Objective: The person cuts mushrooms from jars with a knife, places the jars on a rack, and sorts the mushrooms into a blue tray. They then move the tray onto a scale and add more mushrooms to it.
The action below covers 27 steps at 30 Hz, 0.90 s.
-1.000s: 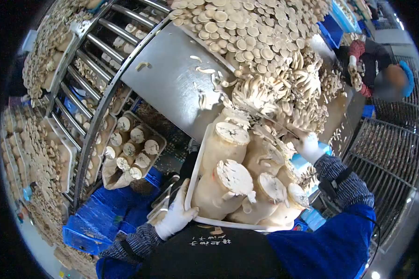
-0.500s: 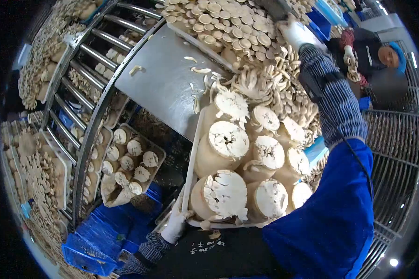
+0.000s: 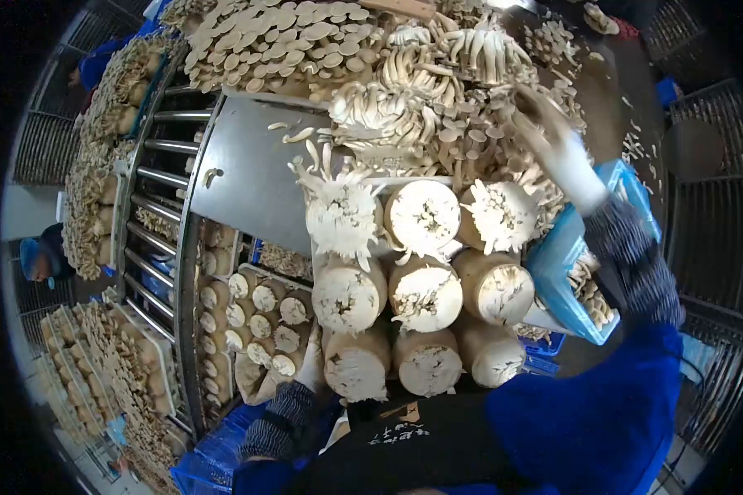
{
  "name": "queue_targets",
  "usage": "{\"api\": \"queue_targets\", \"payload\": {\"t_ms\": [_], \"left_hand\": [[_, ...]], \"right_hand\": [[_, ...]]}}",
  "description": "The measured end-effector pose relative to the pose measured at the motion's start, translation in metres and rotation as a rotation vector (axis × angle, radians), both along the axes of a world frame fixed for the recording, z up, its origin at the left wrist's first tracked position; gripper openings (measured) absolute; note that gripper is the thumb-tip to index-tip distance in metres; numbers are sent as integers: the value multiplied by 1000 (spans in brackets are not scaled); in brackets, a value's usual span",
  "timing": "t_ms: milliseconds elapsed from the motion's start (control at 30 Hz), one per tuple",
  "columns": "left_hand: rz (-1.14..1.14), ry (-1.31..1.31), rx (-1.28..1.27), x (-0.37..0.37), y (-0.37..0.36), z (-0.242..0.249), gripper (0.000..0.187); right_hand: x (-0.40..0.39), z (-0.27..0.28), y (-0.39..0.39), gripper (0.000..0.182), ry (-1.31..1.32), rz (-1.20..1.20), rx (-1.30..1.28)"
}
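Note:
In front of me stands a tray (image 3: 315, 239) of pale cylindrical mushroom-growing blocks (image 3: 425, 219), with white, ragged tops where stems end. My left hand (image 3: 309, 367), in a white glove, grips the tray's near left side; its fingers partly show beside the blocks. My right hand (image 3: 571, 161), also gloved, is smeared by motion over the loose mushroom clusters (image 3: 479, 136) behind the tray. Whether it holds anything cannot be made out. Long-stemmed clusters (image 3: 384, 111) lie beyond the blocks, and a mass of brown caps (image 3: 281, 41) stands at the far left.
A steel plate (image 3: 252, 157) adjoins a roller conveyor (image 3: 161, 202) on the left. Below it sits another tray of blocks (image 3: 264, 318). A blue-lined box (image 3: 565, 272) holds mushrooms at right. A blue crate (image 3: 198, 466) lies low left. A person (image 3: 45, 252) stands far left.
My view has turned right, so the tray appears squarer to me. My right hand has come back from the far caps to the clusters nearer the tray. My left hand stays at the tray's side.

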<state>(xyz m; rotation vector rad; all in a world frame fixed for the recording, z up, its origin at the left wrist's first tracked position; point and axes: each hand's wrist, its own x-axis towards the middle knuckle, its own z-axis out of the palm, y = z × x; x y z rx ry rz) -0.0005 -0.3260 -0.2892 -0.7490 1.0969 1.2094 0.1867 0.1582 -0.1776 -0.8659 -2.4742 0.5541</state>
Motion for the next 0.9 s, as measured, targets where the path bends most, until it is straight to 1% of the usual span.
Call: {"api": "queue_targets", "payload": {"t_ms": [67, 100, 133, 167, 200, 233, 267, 300, 333, 367, 400, 433, 467, 500, 533, 600, 633, 667, 700, 733, 767, 800, 833, 867, 900], "left_hand": [[-211, 116, 48, 0, -9, -16, 72], [-369, 369, 29, -2, 13, -7, 68], [-439, 610, 290, -21, 4, -28, 65], [-171, 408, 366, -31, 38, -11, 64], [-260, 466, 422, -57, 62, -2, 64], [-270, 828, 483, -95, 80, -44, 60], [-279, 825, 492, -106, 121, -31, 60], [-469, 1131, 402, -114, 163, -3, 59], [-655, 1435, 297, -117, 197, 21, 62], [-719, 1364, 301, -109, 222, 35, 72], [-1022, 1706, 219, -112, 243, 32, 80], [-1028, 1706, 225, -106, 258, 38, 80], [-1260, 1798, 153, -99, 270, 43, 76], [-1498, 1877, 71, -91, 279, 48, 73], [-1505, 1874, 68, -87, 285, 47, 73], [-1631, 1777, -217, -83, 296, 47, 58], [-1418, 1939, -224, -78, 291, 40, 43], [-1230, 1974, -174, -85, 294, 29, 39], [-1045, 1991, -126, -90, 293, 23, 35], [-1044, 2002, -138, -90, 290, 34, 35], [-632, 1859, -37, -88, 287, 47, 30], [-240, 1675, 53, -89, 279, 54, 26], [-233, 1681, 31, -96, 269, 49, 26], [-302, 1785, 54, -107, 259, 36, 24], [-377, 1886, 76, -114, 248, 29, 22]], "right_hand": [[67, -5, -39, 48, 109, -108, -233], [93, -12, -57, 46, 168, -168, -347], [118, -24, -75, 46, 223, -232, -414], [138, -37, -93, 45, 275, -298, -478], [153, -41, -114, 45, 285, -367, -563], [165, -44, -135, 44, 296, -440, -646], [176, -51, -153, 45, 272, -428, -649], [185, -61, -172, 46, 248, -419, -650], [190, -74, -195, 46, 260, -437, -637], [193, -83, -217, 45, 270, -453, -625], [195, -87, -234, 44, 253, -448, -622], [195, -87, -247, 43, 235, -442, -621], [194, -86, -253, 42, 178, -412, -524], [197, -89, -258, 45, 171, -424, -636], [195, -94, -260, 47, 173, -415, -583], [184, -96, -245, 52, 206, -397, -484], [174, -93, -227, 54, 240, -393, -437], [161, -82, -207, 56, 280, -397, -378], [150, -85, -183, 55, 249, -374, -269], [145, -113, -159, 54, 251, -328, -72], [134, -146, -129, 55, 253, -383, 54], [125, -124, -116, 60, -104, -294, 260], [125, -152, -93, 62, -85, -234, 371], [111, -133, -86, 67, -212, -283, 306], [96, -113, -82, 68, -94, -192, 463]]}}
